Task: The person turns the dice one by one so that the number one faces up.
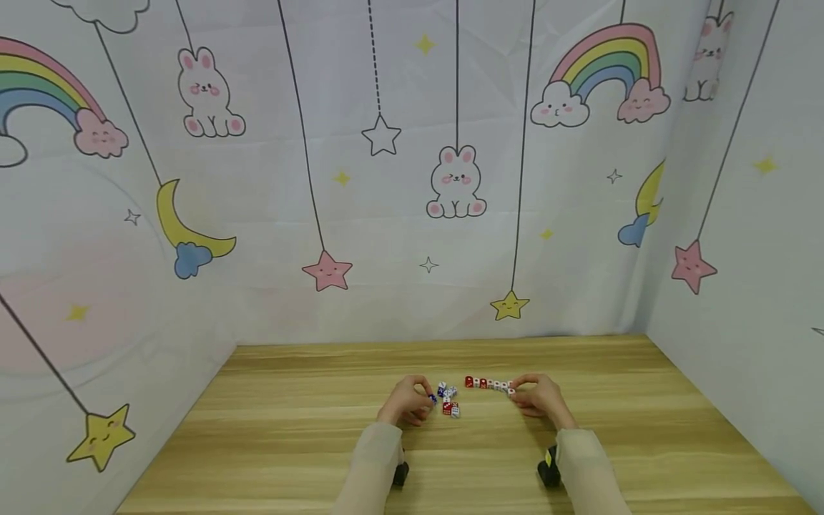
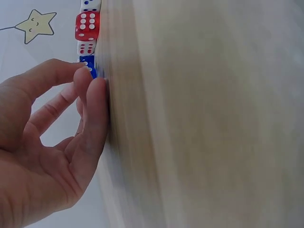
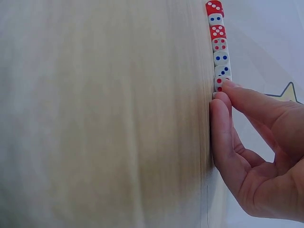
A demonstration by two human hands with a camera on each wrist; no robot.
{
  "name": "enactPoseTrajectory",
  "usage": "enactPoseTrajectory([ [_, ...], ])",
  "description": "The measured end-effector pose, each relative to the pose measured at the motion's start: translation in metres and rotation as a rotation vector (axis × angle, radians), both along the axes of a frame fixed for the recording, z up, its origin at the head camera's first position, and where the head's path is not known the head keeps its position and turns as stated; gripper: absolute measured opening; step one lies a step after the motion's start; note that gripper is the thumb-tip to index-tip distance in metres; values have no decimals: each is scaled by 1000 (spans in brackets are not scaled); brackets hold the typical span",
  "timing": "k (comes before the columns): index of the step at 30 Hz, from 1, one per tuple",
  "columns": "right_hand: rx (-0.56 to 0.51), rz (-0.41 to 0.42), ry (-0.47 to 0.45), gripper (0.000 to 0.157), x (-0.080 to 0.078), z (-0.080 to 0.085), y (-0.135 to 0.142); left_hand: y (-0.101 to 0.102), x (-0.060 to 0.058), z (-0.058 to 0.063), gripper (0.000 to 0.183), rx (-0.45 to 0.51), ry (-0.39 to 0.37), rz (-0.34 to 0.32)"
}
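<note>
My left hand [image 1: 409,402] pinches a blue die [image 2: 87,61] with white dots between thumb and fingertips, low at the wooden table. Just right of it lies a loose group of dice, among them a red die [image 1: 447,408] and a white die [image 1: 455,412]. Farther right, several red and white dice stand in a row, with a red die [image 3: 214,8] at its left end. At the other end, my right hand [image 1: 541,398] holds a white die [image 3: 219,84] with red dots, its fingertips covering part of it.
The wooden table [image 1: 290,429] extends around both hands. Behind it and at both sides hangs a pale cloth [image 1: 386,315] printed with rabbits, stars and rainbows. A black wrist device [image 1: 549,468] sits by the right sleeve, another [image 1: 400,473] by the left.
</note>
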State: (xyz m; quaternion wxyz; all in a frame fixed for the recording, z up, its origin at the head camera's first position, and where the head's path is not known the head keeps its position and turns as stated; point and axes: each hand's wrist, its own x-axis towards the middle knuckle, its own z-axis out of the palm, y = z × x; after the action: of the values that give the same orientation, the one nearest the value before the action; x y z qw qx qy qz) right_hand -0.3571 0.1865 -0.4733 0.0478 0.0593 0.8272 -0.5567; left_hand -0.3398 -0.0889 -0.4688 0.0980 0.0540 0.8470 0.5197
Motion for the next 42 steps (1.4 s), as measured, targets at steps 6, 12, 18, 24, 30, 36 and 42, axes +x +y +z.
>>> enactPoseTrajectory([
  [6, -6, 3, -1, 25, 0, 2, -2, 1, -1, -1, 13, -26, 14, 1],
  [12, 9, 20, -6, 26, 3, 2, -1, 1, 1, -1, 19, -6, -3, 10],
  [18, 7, 22, -9, 24, 5, 0, 0, 2, 1, -4, 18, -1, -7, 22],
  [24, 0, 32, 5, 23, 4, -1, 0, 1, 1, -4, 17, 3, -7, 30],
  [30, -4, 39, 8, 23, 3, 0, 0, 1, 2, -1, 18, 8, 4, 39],
  [36, -10, 32, 0, 24, 3, 0, 0, 2, 2, 0, 18, 11, 12, 32],
  [42, -13, 22, -2, 24, 2, 0, -1, 2, 2, 1, 18, 8, 17, 21],
])
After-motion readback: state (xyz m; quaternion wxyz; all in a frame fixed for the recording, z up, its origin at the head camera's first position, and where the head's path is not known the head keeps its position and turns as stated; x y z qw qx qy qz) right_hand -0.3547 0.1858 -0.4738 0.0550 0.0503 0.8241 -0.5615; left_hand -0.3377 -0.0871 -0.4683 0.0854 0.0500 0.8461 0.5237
